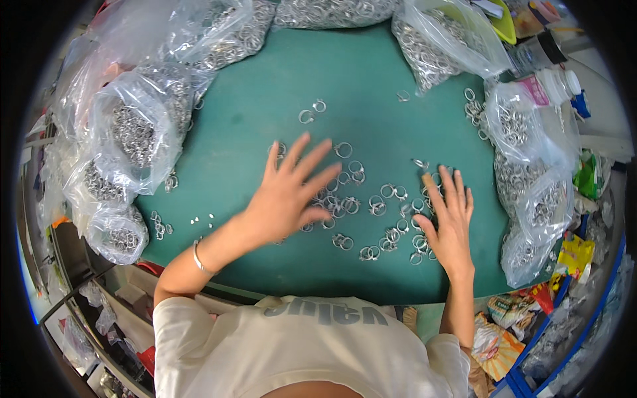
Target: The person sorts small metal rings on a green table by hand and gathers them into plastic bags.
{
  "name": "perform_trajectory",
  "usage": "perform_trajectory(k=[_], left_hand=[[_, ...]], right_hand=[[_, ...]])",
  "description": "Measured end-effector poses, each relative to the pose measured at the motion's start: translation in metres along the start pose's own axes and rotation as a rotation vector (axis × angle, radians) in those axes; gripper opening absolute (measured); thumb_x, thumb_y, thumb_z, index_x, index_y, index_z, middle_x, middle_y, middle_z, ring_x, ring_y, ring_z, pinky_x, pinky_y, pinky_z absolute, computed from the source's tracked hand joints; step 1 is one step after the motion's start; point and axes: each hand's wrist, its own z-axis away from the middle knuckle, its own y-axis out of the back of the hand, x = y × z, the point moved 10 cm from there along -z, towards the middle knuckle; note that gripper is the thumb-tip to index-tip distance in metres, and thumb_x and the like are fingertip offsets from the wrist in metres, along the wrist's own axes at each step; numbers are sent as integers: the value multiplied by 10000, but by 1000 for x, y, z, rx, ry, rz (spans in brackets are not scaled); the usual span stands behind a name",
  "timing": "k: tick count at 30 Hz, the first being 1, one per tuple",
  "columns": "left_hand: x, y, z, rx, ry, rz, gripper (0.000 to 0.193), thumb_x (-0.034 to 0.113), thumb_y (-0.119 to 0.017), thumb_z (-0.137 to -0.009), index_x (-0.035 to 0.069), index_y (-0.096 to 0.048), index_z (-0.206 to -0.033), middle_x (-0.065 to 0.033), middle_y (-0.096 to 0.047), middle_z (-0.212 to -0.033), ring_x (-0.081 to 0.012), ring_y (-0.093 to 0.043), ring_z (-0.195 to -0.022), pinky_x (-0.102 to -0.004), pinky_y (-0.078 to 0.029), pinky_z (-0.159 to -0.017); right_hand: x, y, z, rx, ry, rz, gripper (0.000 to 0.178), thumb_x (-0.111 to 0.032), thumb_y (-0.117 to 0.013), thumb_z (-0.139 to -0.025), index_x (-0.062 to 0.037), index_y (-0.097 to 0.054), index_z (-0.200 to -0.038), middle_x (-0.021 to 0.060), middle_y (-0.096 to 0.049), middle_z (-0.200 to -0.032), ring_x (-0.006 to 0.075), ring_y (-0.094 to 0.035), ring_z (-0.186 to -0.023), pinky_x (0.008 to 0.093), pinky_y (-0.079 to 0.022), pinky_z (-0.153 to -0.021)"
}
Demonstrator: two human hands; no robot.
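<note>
Loosely, we spread our left hand, fingers apart, at the left of the rings scattered on the green table; our right hand, thumb and fingers parted, is at their right.

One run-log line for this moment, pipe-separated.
left hand: open, blurred, over rings | right hand: open, beside rings | table: green | around: clear bags of rings
</note>
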Motion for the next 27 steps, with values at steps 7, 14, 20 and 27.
perform_trajectory(k=[7, 14, 20, 27], left_hand=[[-20, -13, 22, 150, 272, -110, 676, 333, -683, -776, 90, -435, -1356, -148, -289, -1472, -406, -251, -1346, -654, -223, -1025], [34, -32, 53, 13, 224, -57, 690, 202, -685, -766, 56, -398, -1376, -166, -255, -1487, -465, -194, -1356, -669, -172, -1032], [58, -41, 72, -64, 124, 40, 696, 146, -695, -730, 57, -419, -1362, -158, -283, -1482, -418, -206, -1372, -661, -133, -1052], [103, -65, 68, -134, -56, 66, 660, 158, -697, -735, 59, -447, -1338, -162, -298, -1471, -393, -253, -1362, -655, -159, -1051]], right_hand=[[22, 5, 50, 180, -181, -9, 586, -277, -629, -829, -159, -446, -1372, 124, -301, -1478, 374, -232, -1370, 568, -175, -1082], [-23, -14, 74, -17, 0, 52, 512, -307, -653, -805, -216, -540, -1296, 107, -322, -1465, 379, -235, -1368, 597, -186, -1063], [-1, -7, 108, 171, -77, -42, 474, -244, -660, -811, -123, -553, -1257, 100, -366, -1434, 380, -267, -1353, 592, -193, -1050], [-29, -30, 133, -11, 34, -134, 545, -302, -674, -795, -93, -534, -1279, 122, -348, -1454, 400, -250, -1363, 605, -184, -1043]])
